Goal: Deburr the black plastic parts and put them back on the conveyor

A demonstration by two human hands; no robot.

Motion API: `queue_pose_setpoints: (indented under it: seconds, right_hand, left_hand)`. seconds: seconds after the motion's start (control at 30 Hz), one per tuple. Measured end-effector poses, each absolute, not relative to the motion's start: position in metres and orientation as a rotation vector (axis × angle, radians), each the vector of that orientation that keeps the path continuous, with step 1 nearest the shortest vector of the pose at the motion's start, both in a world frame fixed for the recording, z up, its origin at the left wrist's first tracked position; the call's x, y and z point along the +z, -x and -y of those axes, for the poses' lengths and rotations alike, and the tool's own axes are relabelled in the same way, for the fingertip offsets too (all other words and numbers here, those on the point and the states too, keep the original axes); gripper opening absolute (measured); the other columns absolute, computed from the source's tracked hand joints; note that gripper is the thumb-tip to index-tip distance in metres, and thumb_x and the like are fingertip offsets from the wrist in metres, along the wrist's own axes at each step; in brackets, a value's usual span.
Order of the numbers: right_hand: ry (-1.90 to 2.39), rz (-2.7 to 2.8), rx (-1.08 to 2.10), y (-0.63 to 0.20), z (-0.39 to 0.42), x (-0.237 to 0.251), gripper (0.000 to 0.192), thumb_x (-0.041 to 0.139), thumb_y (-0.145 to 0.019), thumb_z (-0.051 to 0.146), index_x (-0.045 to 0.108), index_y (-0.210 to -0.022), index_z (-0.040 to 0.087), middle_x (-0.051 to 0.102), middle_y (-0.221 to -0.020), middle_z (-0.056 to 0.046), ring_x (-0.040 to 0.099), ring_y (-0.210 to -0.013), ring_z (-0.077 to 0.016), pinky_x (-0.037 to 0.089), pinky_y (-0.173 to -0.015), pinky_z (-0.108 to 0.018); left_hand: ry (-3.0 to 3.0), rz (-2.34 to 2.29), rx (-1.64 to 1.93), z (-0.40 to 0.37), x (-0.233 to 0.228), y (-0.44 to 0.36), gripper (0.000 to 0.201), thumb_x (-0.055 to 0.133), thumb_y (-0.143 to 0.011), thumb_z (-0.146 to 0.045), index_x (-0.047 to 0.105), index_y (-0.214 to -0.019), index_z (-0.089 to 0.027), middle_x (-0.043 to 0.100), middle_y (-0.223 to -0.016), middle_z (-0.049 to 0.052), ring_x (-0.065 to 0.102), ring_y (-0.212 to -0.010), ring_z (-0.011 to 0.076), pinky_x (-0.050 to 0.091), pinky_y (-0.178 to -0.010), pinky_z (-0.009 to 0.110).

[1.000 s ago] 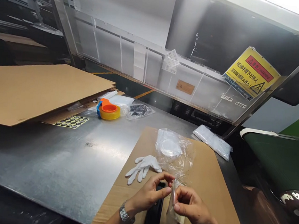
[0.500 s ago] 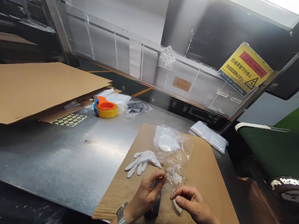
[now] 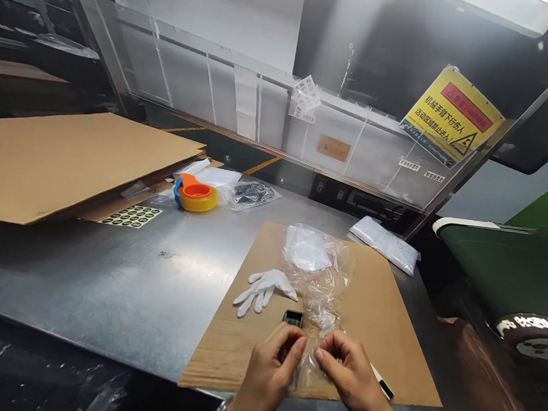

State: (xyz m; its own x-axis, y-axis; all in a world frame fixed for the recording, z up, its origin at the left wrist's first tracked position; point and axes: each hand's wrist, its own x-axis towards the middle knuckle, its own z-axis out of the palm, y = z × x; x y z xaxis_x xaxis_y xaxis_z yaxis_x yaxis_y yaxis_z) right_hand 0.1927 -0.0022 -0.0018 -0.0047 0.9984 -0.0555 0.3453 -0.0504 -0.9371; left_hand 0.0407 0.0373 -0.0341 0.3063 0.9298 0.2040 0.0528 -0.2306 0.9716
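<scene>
A clear plastic bag (image 3: 340, 262) lies crumpled down the middle of the cardboard sheet (image 3: 222, 361), with something white showing through its upper part. My left hand (image 3: 272, 365), wearing a metal watch, pinches the left side of the bag's lower end. Opposite it, my right hand (image 3: 350, 375) pinches the right side, and thin film spans the gap between them. Just beyond my left fingers shows a small black hollow object (image 3: 293, 318), partly covered by the hand. A pale strip with a black end (image 3: 385, 388) sticks out beside my right hand. A white glove (image 3: 267, 288) rests to the left of the bag.
An orange and yellow tape dispenser (image 3: 198, 194), a sticker sheet (image 3: 131, 217) and a bag of dark items (image 3: 253, 195) are on the metal table (image 3: 165, 292). Large cardboard sheets (image 3: 66, 165) stack at left. A wrapped white packet (image 3: 386, 243) lies at right, near a green conveyor (image 3: 498, 270).
My right hand has closed on the bag's end and both hands have come lower on the film. The black object and the pale strip's dark end now show more.
</scene>
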Motion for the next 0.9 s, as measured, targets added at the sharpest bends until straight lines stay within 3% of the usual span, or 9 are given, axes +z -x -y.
queue_pose_setpoints:
  seconds: [0.17, 0.3, 0.4, 0.47, 0.53, 0.6, 0.73, 0.9]
  right_hand:
    - [1.628, 1.624, 0.963, -0.186, 0.006, 0.003, 0.020, 0.055, -0.078, 0.029, 0.048, -0.064, 0.016, 0.046, -0.059, 0.003, 0.040, -0.057, -0.0093, 0.029, -0.052, -0.022]
    - [1.709, 1.566, 0.841, -0.189, 0.004, 0.002, 0.024, 0.054, -0.079, 0.031, 0.044, -0.063, 0.018, 0.043, -0.057, 0.004, 0.039, -0.055, -0.0093, 0.029, -0.052, -0.022]
    - [1.738, 1.557, 0.615, -0.186, 0.002, -0.001, 0.023, 0.048, -0.084, 0.030, 0.042, -0.065, 0.019, 0.043, -0.060, 0.003, 0.040, -0.057, -0.0102, 0.031, -0.054, -0.022]
    - [1.664, 1.764, 0.468, -0.179, 0.000, -0.004, 0.019, 0.044, -0.086, 0.026, 0.043, -0.068, 0.018, 0.048, -0.066, 0.001, 0.043, -0.062, -0.0121, 0.032, -0.058, -0.023]
    - [1.562, 2.001, 0.324, -0.171, -0.001, -0.007, 0.018, 0.039, -0.088, 0.021, 0.045, -0.071, 0.018, 0.051, -0.071, -0.002, 0.045, -0.068, -0.0147, 0.032, -0.061, -0.026]
    - [1.536, 2.115, 0.239, -0.166, -0.003, -0.011, 0.019, 0.036, -0.088, 0.019, 0.047, -0.072, 0.019, 0.053, -0.074, -0.003, 0.045, -0.071, -0.0171, 0.032, -0.063, -0.028]
    - [1.729, 1.945, 0.377, -0.165, -0.009, -0.024, 0.017, 0.039, -0.087, 0.028, 0.051, -0.078, 0.021, 0.058, -0.078, -0.005, 0.051, -0.076, -0.0195, 0.035, -0.068, -0.029]
    - [1.994, 1.661, 0.536, -0.161, -0.012, -0.061, 0.020, 0.048, -0.079, 0.036, 0.051, -0.068, 0.019, 0.058, -0.062, -0.011, 0.057, -0.065, -0.0273, 0.035, -0.059, -0.034]
  left_hand:
    - [-1.259, -0.710, 0.852, -0.030, -0.032, -0.045, 0.025, 0.059, -0.077, -0.040, 0.057, -0.072, -0.015, 0.056, -0.068, 0.001, 0.051, -0.066, 0.0130, 0.041, -0.062, 0.023]
    - [-1.146, -0.967, 1.032, -0.032, -0.047, -0.045, 0.029, 0.051, -0.080, -0.041, 0.053, -0.066, -0.016, 0.052, -0.059, -0.001, 0.046, -0.055, 0.0117, 0.039, -0.054, 0.023]
    - [-1.148, -1.108, 1.154, -0.031, -0.059, -0.043, 0.021, 0.053, -0.078, -0.037, 0.054, -0.070, -0.017, 0.054, -0.065, 0.002, 0.051, -0.064, 0.0163, 0.041, -0.061, 0.028]
    - [-1.322, -1.207, 1.304, -0.028, -0.064, -0.041, 0.016, 0.059, -0.074, -0.029, 0.058, -0.085, -0.017, 0.059, -0.085, 0.006, 0.053, -0.083, 0.0215, 0.040, -0.074, 0.034]
    - [-1.727, -1.262, 1.469, -0.027, -0.064, -0.037, 0.026, 0.057, -0.076, -0.019, 0.058, -0.102, -0.021, 0.058, -0.100, 0.007, 0.051, -0.097, 0.0228, 0.035, -0.084, 0.037]
    - [-2.161, -1.271, 1.486, -0.032, -0.063, -0.030, 0.027, 0.050, -0.081, -0.013, 0.061, -0.101, -0.027, 0.060, -0.090, 0.003, 0.054, -0.089, 0.0192, 0.034, -0.081, 0.036]
    - [-2.311, -1.521, 1.391, -0.056, -0.070, -0.006, 0.025, 0.045, -0.083, -0.010, 0.067, -0.082, -0.023, 0.055, -0.068, 0.001, 0.054, -0.069, 0.0163, 0.034, -0.070, 0.032]
    - [-2.234, -1.840, 1.298, -0.075, -0.092, 0.025, 0.023, 0.045, -0.082, -0.012, 0.067, -0.086, -0.015, 0.056, -0.068, 0.005, 0.053, -0.069, 0.0213, 0.034, -0.067, 0.035]
